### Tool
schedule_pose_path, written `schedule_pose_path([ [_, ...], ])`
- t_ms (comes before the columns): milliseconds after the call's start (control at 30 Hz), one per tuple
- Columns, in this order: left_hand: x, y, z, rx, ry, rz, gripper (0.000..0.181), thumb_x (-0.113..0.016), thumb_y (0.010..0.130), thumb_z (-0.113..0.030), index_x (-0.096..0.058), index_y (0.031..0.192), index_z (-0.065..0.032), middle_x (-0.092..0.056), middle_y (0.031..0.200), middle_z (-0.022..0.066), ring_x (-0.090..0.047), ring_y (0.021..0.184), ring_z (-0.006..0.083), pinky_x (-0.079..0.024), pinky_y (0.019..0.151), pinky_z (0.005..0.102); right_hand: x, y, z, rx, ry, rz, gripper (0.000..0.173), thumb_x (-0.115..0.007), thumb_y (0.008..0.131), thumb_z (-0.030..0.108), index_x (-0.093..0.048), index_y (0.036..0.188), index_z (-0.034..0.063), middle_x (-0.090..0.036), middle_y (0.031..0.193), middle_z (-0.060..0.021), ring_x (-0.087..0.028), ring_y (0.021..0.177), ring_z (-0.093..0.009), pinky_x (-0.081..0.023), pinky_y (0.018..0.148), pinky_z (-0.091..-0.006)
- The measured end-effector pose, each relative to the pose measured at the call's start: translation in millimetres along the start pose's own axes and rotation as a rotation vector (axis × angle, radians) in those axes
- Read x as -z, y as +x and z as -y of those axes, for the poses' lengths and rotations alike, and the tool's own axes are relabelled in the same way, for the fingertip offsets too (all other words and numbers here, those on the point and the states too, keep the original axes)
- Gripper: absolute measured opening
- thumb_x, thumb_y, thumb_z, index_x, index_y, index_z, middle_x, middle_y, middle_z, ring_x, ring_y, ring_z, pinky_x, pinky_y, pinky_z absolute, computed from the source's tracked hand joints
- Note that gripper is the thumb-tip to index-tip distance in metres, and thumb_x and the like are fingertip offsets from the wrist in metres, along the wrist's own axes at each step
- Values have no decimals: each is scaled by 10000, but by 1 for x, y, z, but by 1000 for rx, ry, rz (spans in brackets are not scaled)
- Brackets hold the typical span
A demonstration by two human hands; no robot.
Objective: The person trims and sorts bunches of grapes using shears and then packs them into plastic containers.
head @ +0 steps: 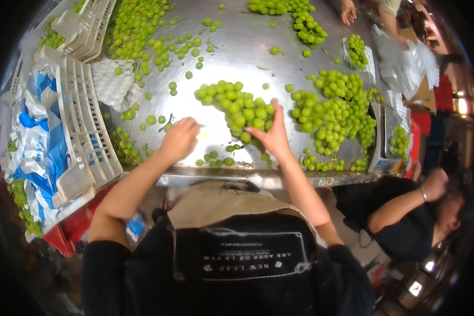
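A bunch of green grapes (241,108) lies on the shiny metal table (237,51) in front of me. My right hand (273,132) is at the bunch's right side, thumb and fingers spread around its lower right end. My left hand (183,136) is over the table to the left of the bunch, fingers curled downward; a dark stem and a grape show beside it, and whether it holds anything is hidden. Loose grapes (215,160) lie near the table's front edge between my hands. More bunches (335,110) are heaped to the right of my right hand.
White plastic crates (91,118) stand at the left, one with blue and white wrapping (43,118). A grape pile (132,27) lies at the back left. Packed grapes (356,51) and a scale-like device (377,138) are at the right. Co-workers' hands (347,12) and a seated person (403,213) are nearby.
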State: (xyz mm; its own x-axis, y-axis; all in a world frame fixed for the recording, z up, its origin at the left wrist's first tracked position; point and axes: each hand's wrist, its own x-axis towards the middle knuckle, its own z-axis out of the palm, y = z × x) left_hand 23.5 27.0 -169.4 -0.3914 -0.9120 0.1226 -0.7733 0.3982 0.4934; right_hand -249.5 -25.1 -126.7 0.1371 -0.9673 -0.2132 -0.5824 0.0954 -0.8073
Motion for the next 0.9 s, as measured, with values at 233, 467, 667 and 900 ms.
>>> schedule_pose_path([
  [233, -3, 4, 6, 266, 36, 195, 323, -626, 704, -66, -562, 1019, -32, -574, 914, 148, -559, 865, 325, -476, 728, 388, -18, 5, 19, 85, -169, -112, 1056, -812, 623, 171, -120, 1416, 79, -304, 1355, -243, -315, 1272, -357, -273, 1077, -456],
  [467, 38, -18, 24, 595, -616, 262, 451, -703, 724, -154, -549, 1124, -13, -618, 936, 149, -598, 836, 227, -482, 710, 318, -22, 16, 25, 417, -455, -145, 325, -712, 710, 219, -610, 977, 64, -533, 1072, -104, -420, 1096, -329, -298, 980, -423],
  [667, 73, -15, -1, 623, -1161, 313, 476, -745, 725, -97, -539, 1140, 9, -616, 947, 82, -575, 839, 128, -475, 687, 255, -24, 8, 16, 439, -404, -122, 261, -695, 724, 159, -595, 942, 57, -545, 1007, -87, -429, 1043, -320, -348, 924, -422],
  [900, 88, 30, -33, 603, -1367, 669, 302, -652, 838, -183, -566, 1032, 31, -645, 828, 107, -608, 635, 134, -496, 587, 241, -21, 8, 8, 499, -288, -119, 240, -688, 723, 108, -581, 933, 63, -570, 1012, -88, -424, 1064, -307, -341, 932, -410],
])
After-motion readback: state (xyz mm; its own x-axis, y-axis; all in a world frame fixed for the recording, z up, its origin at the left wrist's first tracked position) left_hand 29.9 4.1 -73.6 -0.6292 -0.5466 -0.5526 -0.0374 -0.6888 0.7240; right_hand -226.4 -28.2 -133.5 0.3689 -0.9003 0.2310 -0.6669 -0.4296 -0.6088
